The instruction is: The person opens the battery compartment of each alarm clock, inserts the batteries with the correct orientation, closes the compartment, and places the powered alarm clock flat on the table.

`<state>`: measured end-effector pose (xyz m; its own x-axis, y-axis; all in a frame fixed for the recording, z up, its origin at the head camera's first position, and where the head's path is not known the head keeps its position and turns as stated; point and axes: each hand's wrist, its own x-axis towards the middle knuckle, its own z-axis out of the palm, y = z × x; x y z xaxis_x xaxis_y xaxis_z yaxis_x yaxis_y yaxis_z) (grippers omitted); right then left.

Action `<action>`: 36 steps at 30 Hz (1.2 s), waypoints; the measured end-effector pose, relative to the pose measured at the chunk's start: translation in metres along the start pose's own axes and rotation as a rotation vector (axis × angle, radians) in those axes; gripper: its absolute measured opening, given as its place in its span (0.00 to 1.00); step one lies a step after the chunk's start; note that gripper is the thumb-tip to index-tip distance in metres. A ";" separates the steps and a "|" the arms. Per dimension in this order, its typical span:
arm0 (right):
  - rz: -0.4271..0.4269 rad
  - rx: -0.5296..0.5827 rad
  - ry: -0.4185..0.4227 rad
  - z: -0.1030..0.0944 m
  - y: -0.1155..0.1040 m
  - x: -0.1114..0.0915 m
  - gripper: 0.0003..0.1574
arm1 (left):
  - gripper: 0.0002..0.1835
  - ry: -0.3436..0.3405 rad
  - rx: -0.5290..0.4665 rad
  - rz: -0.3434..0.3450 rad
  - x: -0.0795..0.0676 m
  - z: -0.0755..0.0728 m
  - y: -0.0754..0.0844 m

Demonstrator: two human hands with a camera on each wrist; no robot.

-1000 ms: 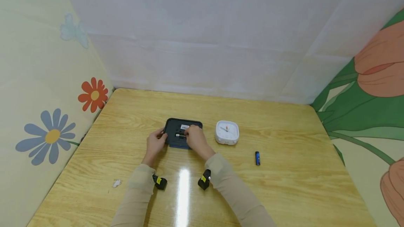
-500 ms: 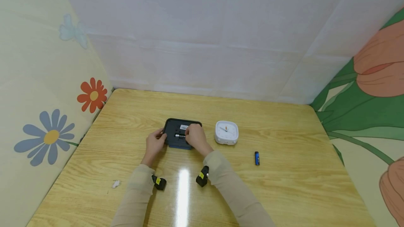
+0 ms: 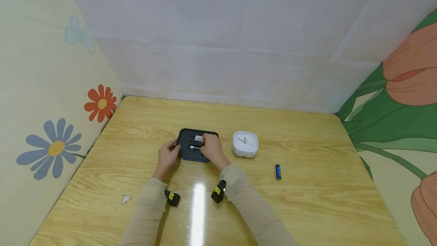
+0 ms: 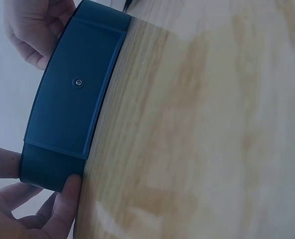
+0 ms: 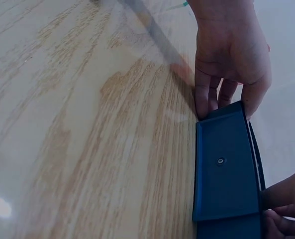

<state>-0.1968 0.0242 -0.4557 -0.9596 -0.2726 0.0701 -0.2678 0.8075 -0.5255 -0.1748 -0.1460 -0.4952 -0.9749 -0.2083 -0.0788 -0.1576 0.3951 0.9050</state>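
A black, flat rectangular device [image 3: 186, 139] with a white barcode label lies back side up on the table. Its slanted side, with one screw [image 4: 78, 82], faces the wrist cameras. My left hand [image 3: 167, 156] grips the device's left edge, thumb on one face and fingers around the other. A battery [image 3: 194, 147] with a silver end shows in the slot at the middle of the back. Over the slot's right end, my right hand [image 3: 213, 150] has its fingers curled and pinches at the battery; the fingertips are partly hidden.
Right of the device stands a small white alarm clock [image 3: 245, 143], face up. Farther right a blue battery [image 3: 278, 172] lies on the wooden table [image 3: 317, 185]. A white scrap-like patch [image 3: 126, 199] is at the left. Black wrist cameras [image 3: 173, 198] hang inward from both sleeves.
My right hand has shifted slightly over the slot, its fingers drawing in; more of the battery shows now. The left hand and the device have hardly moved.
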 end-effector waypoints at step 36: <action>-0.317 -0.034 0.036 -0.028 0.027 -0.048 0.11 | 0.20 0.006 -0.024 -0.002 -0.001 0.000 0.000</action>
<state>-0.1599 0.0736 -0.4490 -0.8304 -0.4950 0.2557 -0.5557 0.7027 -0.4443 -0.1733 -0.1458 -0.4954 -0.9735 -0.2146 -0.0784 -0.1558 0.3727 0.9148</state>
